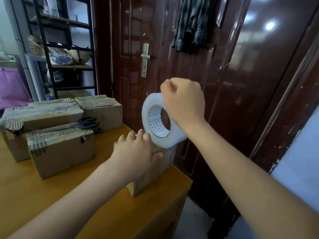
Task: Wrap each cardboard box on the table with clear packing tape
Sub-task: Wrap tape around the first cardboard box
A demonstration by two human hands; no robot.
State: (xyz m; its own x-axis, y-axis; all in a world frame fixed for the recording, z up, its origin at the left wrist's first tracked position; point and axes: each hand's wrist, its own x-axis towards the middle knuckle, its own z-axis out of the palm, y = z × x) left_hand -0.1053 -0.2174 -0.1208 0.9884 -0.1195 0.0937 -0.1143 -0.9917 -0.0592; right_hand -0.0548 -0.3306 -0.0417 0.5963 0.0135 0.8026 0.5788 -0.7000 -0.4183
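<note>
The door (215,83) fills the background, dark and glossy, with a shirt (193,23) hanging on it. Below it the table (51,195) carries 4 boxes. 3 of them sit in a stack (60,128) at the far left, touching one another, their torn corrugated tops already shiny with tape. Scissors (77,125) lie on the nearest of these.

The 4th box (150,176), the one in hand, stands near the table's right edge, just beside the drop to the floor. The left hand (136,152) rests on its top with fingers spread and fairly straight, pressing it down. The right hand (183,102) is curled round the roll (158,121), gripping its upper rim and holding it in the air just above the box's far end. A band of tape appears to run from the roll down onto the box's far face, though the join is hard to make out.

The risks from here are likely these. A hard pull on the roll could drag the box off the edge, since only a flat palm holds it. Slack tape could fold and stick to itself. An angled pull would lay the band crooked or wrinkled.
</note>
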